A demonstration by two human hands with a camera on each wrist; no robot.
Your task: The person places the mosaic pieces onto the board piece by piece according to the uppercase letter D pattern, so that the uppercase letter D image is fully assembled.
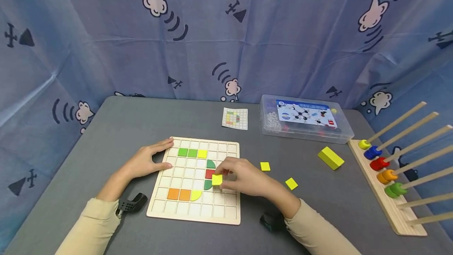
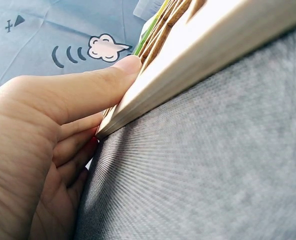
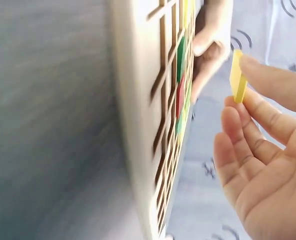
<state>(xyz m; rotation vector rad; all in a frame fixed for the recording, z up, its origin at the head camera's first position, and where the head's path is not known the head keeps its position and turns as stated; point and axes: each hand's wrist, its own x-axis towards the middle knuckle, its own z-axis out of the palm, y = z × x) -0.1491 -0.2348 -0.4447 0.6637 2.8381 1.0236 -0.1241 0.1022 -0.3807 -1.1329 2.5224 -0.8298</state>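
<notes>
A light wooden grid board (image 1: 192,219) lies on the table, with green, yellow, red and orange tiles in some cells. Between thumb and fingertips, my right hand (image 1: 244,176) pinches a yellow square tile (image 1: 217,180) over the board, beside the red tile (image 1: 209,174) and two green quarter-round tiles. The right wrist view shows this yellow tile (image 3: 237,77) held on edge, apart from the grid. My left hand (image 1: 143,161) rests at the board's upper left edge, thumb and fingers spread. In the left wrist view its thumb (image 2: 98,90) touches the board's side.
Two loose yellow tiles (image 1: 265,166) and a yellow block (image 1: 330,158) lie right of the board. A printed grid card (image 1: 235,119) lies behind it, near a clear plastic box (image 1: 301,133). On the far right stands a wooden peg rack (image 1: 407,223) with coloured beads.
</notes>
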